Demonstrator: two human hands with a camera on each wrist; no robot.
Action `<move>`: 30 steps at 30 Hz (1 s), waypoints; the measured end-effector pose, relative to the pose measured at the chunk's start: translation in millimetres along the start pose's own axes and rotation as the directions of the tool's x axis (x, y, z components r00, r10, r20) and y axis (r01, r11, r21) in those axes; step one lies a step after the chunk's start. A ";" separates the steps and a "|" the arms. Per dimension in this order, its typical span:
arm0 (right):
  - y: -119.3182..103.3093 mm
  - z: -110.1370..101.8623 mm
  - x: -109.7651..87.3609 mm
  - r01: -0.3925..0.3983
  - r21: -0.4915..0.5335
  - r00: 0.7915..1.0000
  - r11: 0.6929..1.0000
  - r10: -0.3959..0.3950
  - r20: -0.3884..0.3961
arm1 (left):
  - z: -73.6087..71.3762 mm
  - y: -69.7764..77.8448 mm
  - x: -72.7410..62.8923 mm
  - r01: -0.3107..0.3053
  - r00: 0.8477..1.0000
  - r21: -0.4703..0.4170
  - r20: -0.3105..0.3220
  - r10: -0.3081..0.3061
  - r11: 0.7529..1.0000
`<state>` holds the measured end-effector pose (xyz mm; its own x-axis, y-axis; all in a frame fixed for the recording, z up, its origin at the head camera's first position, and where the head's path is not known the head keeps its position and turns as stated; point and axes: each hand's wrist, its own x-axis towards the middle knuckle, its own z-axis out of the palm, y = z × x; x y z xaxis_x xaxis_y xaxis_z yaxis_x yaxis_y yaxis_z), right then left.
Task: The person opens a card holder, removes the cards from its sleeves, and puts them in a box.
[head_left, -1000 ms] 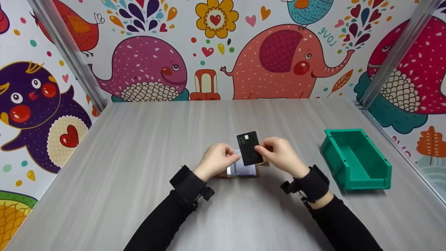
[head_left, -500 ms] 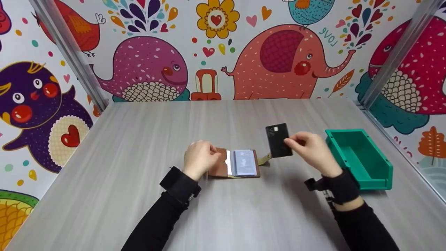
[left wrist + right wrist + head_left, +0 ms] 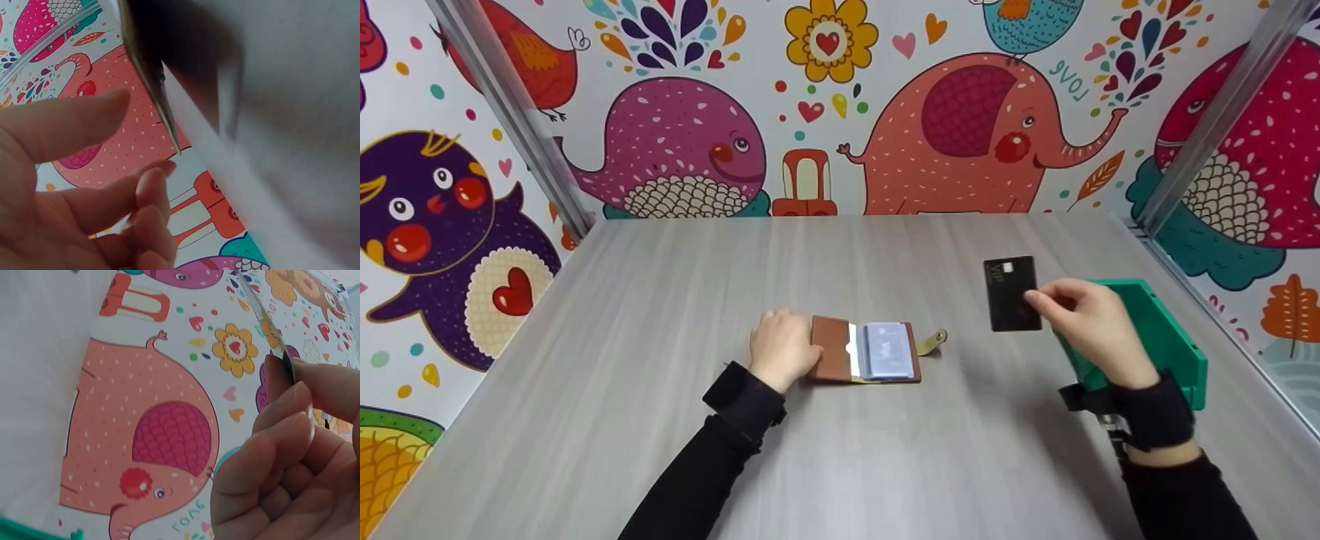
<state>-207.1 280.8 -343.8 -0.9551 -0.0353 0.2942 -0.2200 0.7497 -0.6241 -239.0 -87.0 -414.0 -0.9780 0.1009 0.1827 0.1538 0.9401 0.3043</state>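
Note:
My right hand (image 3: pixel 1084 322) pinches a black VIP card (image 3: pixel 1011 294) between thumb and fingertips, held up over the table near the green bin. Seen edge-on in the right wrist view, the card (image 3: pixel 264 318) sticks out past the curled fingers. An open brown card holder (image 3: pixel 831 349) lies on the table, with clear plastic sleeves on its right half and a strap with a snap (image 3: pixel 933 343). At its left edge is my left hand (image 3: pixel 781 346). The left wrist view has that thumb and the loosely bent fingers apart, close to the card holder's edge (image 3: pixel 149 79).
A green plastic bin (image 3: pixel 1166 322) stands on the right of the table (image 3: pixel 660 285), partly behind my right hand. Walls with cartoon animals (image 3: pixel 952 142) enclose the back and sides, with metal posts at the corners.
My right hand has carried the black card rightward from over the card holder to in front of the bin. My left hand has shifted left to the card holder's left edge.

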 end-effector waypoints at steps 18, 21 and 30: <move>35.5 -56.2 -14.7 -0.157 -0.003 0.987 0.988 0.157 0.017 | 10.5 -2.5 1.7 -0.022 0.997 0.030 0.071 0.020 0.999; 40.5 -63.3 -17.0 -0.188 -0.012 0.982 0.982 0.188 0.006 | 12.1 -2.0 2.4 -0.014 0.997 0.029 0.082 0.011 0.999; 65.3 -71.1 -15.6 -0.263 -0.027 0.965 0.964 0.262 -0.035 | 13.8 -0.1 3.8 -0.016 0.994 0.029 0.106 0.012 0.999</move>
<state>-192.4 377.3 -337.6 -0.9718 0.1854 0.1459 0.0442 0.7504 -0.6595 -244.6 -82.2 -426.2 -0.9854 0.1465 0.0862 0.1648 0.9475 0.2740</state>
